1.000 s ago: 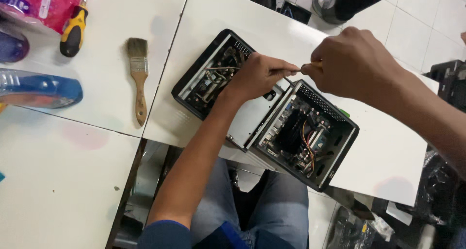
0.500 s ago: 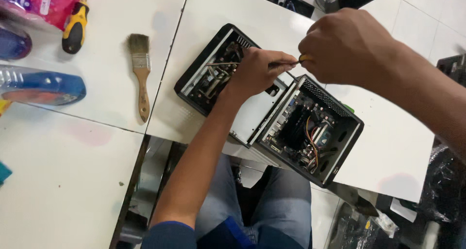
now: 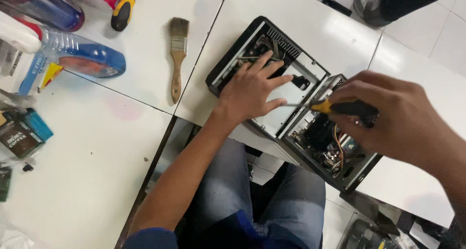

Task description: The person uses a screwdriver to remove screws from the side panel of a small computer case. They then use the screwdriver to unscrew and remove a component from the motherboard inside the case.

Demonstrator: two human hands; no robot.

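The left hand (image 3: 252, 91) has come down flat, fingers spread, on the opened computer case (image 3: 291, 98) — steadying it. Just beside it, the right hand (image 3: 388, 115) now grips a yellow-and-black screwdriver (image 3: 340, 107), tip aimed at the case's hinged middle — fastener work appears underway.

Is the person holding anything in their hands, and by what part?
The right hand grips a screwdriver by its black-and-yellow handle. The left hand holds nothing; it rests flat on the open computer case.
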